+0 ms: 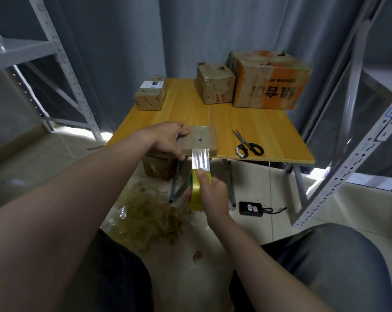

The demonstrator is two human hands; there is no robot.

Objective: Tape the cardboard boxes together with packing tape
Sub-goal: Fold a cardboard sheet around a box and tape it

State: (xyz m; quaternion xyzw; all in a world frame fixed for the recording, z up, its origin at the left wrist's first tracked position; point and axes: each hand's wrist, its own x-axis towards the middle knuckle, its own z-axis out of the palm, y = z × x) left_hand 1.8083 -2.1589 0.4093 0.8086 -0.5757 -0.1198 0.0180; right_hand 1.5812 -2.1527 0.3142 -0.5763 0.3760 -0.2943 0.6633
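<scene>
Tape roll [196,192]: yellow, held on edge below the near table edge; light and stiff, best held round the rim as it is now.
Right hand [213,194]: fingers wrapped round the roll, thumb pressed on top where the strip leaves it.
Tape strip [200,159]: clear, shiny, pulled taut from the roll up to the flat box; thin and sticky, likely to crease or cling to itself if let slack.
Scrap pile [150,212]: crumpled used tape on the floor, left of the roll.
Black device [250,208]: on the floor with a cord, right of the roll.
Left hand [168,140]: grips the near left corner of the flat box, thumb on top, fingers curled over the near edge.
Flat box [201,138]: closed, at the near table edge, strip stuck across its top; light, card dents easily; contents not visible.
Box under table [159,167]: closed, holes in its side; contents hidden.
Scissors [246,145]: black handles, lying on the table [258,122] right of the flat box, apart from it.
Small boxes [150,95]: two, touching, far left corner; closed.
Medium box [215,86]: far side, closed, just beside the large one.
Large box [269,82]: orange print, worn top; closed, contents unseen.
</scene>
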